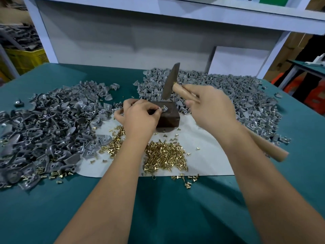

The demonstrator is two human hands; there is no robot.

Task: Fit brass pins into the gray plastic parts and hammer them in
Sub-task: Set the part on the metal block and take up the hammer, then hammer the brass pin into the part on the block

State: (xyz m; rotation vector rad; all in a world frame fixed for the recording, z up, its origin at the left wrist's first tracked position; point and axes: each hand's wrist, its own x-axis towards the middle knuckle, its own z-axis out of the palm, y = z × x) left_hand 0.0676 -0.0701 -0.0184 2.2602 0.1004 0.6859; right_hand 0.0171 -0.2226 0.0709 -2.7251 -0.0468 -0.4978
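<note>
Teal mat over the whole table (52, 199), a white cloth (202, 155) laid at its middle. White shelving frame (175, 13) and pale backboard behind; cardboard and orange shapes off to the right. Far left, a yellow crate (26, 58) heaped with dark gray pieces, too blurred to identify.

On the cloth, a dark wooden block (168, 117). Loose brass pins (165, 155) heaped on the cloth's near half, some spilled onto the mat. Gray plastic parts in two mounds: left pile (44, 131), a few pins mixed in at its near edge, and right pile (228, 95) behind and beside the block.

Left hand (140, 117) curled, fingertips pinching one gray part (164, 108) seated on top of the block. Right hand (209, 106) wrapped around the wooden handle of a hammer (171, 81), close under the head; metal head upright, just above the block's far edge.
</note>
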